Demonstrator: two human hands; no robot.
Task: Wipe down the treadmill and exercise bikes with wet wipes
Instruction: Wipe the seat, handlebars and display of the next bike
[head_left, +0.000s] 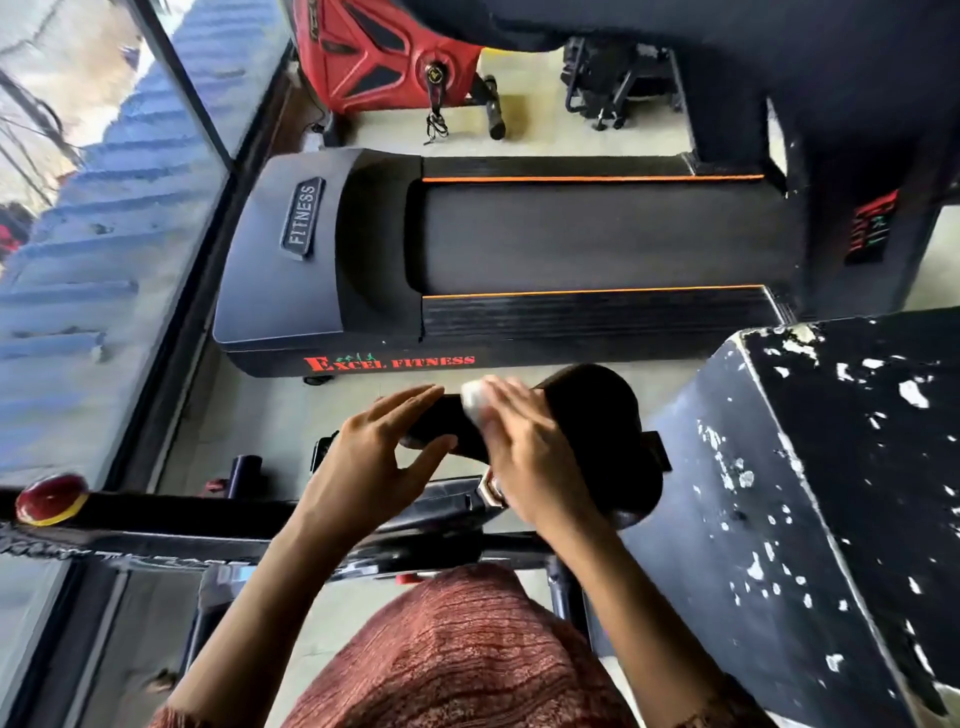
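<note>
Black, smooth and rounded, the bike seat (597, 410) sits just in front of us, and it is the part we are wiping. Our right hand (524, 452) lies across the seat's narrow front half, flattened fingers pressing a white wet wipe (475, 402) onto the top. The hand is blurred, so we cannot tell how much of the wipe is tucked under the palm. Our left hand (384, 457) is at the seat's nose, fingers nearly straight above it and thumb below, spread rather than clenched. Whether they actually touch the nose we cannot tell.

We judge the seat to be firm with a little give and fixed on its post. It should bear pressure, though it may swivel unless steadied at the nose. The wipe looks thin, limp and damp, likely to bunch and slide off the curved edges, so it is best kept under flat fingers rather than pinched at a corner. The seat's surface looks slick and will probably get slicker once wet.

Beyond the seat lies the treadmill (519, 244), and beyond that a red exercise bike (374, 47). Right of the seat stands a black box (831, 493) with chipped paint.
</note>
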